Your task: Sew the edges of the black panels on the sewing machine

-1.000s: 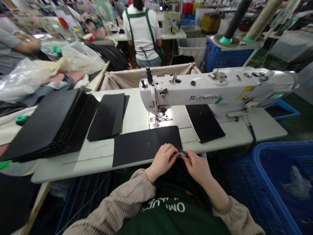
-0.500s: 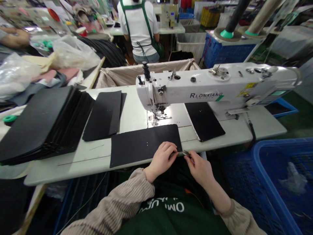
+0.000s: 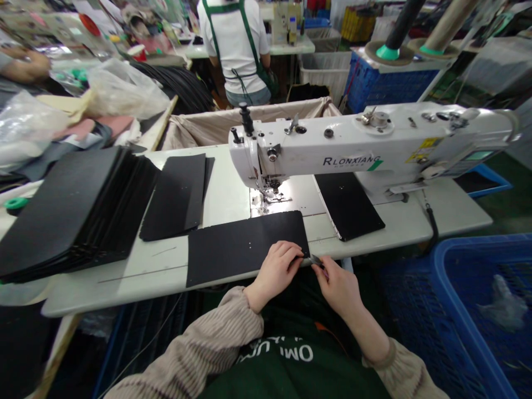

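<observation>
A black panel (image 3: 241,244) lies flat along the front edge of the pale sewing table (image 3: 224,194), just before the machine's needle area. Over the panel's right front corner, my left hand (image 3: 279,271) is closed, its fingertips pinching the panel's edge. Just right of that corner my right hand (image 3: 338,285) is closed around a small metal tool (image 3: 316,260), whose tip points toward the corner. The tool's handle is mostly hidden by my fingers. Another black panel (image 3: 347,205) rests under the arm of the white sewing machine (image 3: 307,144).
To the left stand a thick stack of black panels (image 3: 54,205) and a smaller pile (image 3: 177,194). A blue basket (image 3: 443,282) is at the lower right. Beyond the table, a person in a white shirt (image 3: 239,50) faces away. Thread spools stand at the upper right.
The left fingertips and the tool tip have come slightly apart at the panel's corner. The view has shifted very little.
</observation>
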Demonstrator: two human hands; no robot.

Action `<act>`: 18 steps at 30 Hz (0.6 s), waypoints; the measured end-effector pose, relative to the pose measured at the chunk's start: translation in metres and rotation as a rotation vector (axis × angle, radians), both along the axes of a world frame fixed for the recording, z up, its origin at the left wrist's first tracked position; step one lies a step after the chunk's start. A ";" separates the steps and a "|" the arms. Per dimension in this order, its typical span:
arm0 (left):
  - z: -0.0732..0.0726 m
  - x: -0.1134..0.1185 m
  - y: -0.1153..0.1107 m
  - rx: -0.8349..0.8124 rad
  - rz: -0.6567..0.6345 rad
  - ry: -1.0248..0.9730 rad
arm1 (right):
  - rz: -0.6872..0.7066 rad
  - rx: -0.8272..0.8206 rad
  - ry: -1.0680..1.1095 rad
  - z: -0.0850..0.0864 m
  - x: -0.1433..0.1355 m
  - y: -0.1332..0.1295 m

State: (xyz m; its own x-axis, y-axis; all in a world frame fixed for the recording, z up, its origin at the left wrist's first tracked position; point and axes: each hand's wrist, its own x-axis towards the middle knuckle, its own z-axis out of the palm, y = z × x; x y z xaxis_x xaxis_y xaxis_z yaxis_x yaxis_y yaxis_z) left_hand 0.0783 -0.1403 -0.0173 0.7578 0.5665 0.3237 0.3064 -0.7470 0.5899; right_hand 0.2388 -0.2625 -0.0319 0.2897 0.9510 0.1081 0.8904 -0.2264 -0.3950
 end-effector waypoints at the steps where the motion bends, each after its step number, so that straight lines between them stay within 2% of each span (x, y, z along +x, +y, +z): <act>1: 0.000 0.000 0.000 -0.003 -0.001 0.002 | -0.004 0.005 0.021 -0.001 -0.001 0.000; 7: 0.003 0.001 -0.001 -0.016 0.010 0.037 | -0.095 0.060 0.235 -0.008 -0.005 0.001; 18: 0.012 0.018 -0.002 0.072 0.037 0.223 | -0.005 0.000 0.027 -0.002 0.001 -0.005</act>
